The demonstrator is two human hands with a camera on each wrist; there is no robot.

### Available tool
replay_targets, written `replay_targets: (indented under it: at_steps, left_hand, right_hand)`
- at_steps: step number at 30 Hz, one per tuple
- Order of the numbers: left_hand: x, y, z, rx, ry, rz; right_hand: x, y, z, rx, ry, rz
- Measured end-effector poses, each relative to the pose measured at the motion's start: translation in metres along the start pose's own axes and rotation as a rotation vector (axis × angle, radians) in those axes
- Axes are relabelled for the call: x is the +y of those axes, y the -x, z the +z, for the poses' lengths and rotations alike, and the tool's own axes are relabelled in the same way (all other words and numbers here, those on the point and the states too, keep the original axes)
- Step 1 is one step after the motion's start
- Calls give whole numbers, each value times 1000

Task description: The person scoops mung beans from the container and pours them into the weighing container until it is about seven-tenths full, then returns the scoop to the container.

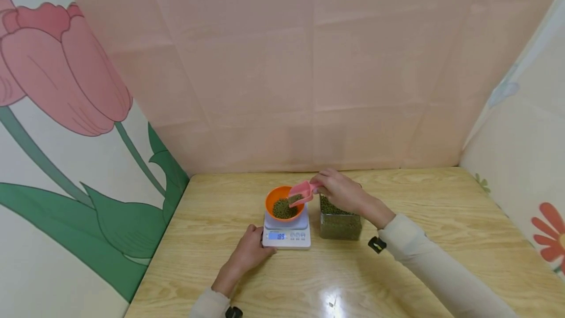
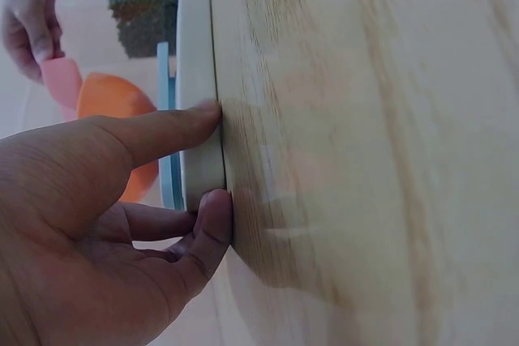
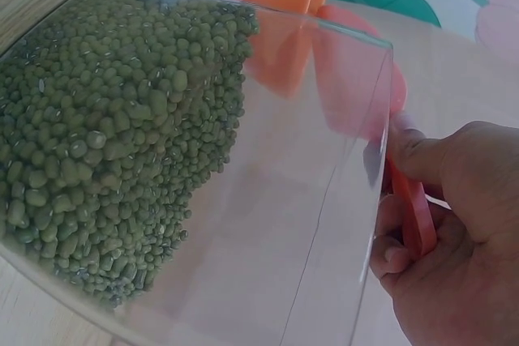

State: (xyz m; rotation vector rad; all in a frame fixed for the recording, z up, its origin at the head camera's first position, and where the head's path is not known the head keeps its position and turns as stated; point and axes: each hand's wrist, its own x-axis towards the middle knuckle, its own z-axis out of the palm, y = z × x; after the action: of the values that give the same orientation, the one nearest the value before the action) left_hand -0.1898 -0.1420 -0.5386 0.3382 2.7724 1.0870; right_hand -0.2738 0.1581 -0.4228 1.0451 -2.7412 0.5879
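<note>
A white kitchen scale (image 1: 287, 244) stands on the table with its display lit, seemingly reading 189. On its platform sits an orange bowl (image 1: 270, 201) partly filled with green mung beans (image 1: 282, 210). With thumb and curled fingers, my left hand (image 1: 250, 250) grips the scale's front left corner. My right hand (image 1: 341, 193) holds the handle of a pink scoop (image 1: 304, 188). The scoop is tilted over the bowl's right side, with some beans in it. Through the clear container in the right wrist view, the scoop (image 3: 349, 79) shows beside the bowl (image 3: 284, 30).
Just right of the scale is a clear box (image 1: 341, 229) holding many mung beans (image 3: 105, 135); my right forearm passes over its right side. The wood-grain table (image 1: 212, 220) meets a pink backdrop (image 1: 265, 112) behind and printed walls at both sides.
</note>
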Motion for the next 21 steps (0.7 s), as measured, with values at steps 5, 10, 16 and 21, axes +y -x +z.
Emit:
replay_targets:
  at_steps: [5, 10, 16, 21]
  left_hand:
    - [0, 0, 0, -3, 7, -5]
    - [1, 0, 0, 0, 8, -5]
    - [0, 1, -1, -2, 15, -6]
    - [0, 1, -1, -7, 27, -8]
  right_hand:
    - [-1, 0, 0, -6, 10, 7]
    - [-2, 0, 0, -3, 18, 7]
    - [-1, 1, 0, 3, 22, -7]
    - [-1, 2, 0, 7, 21, -10]
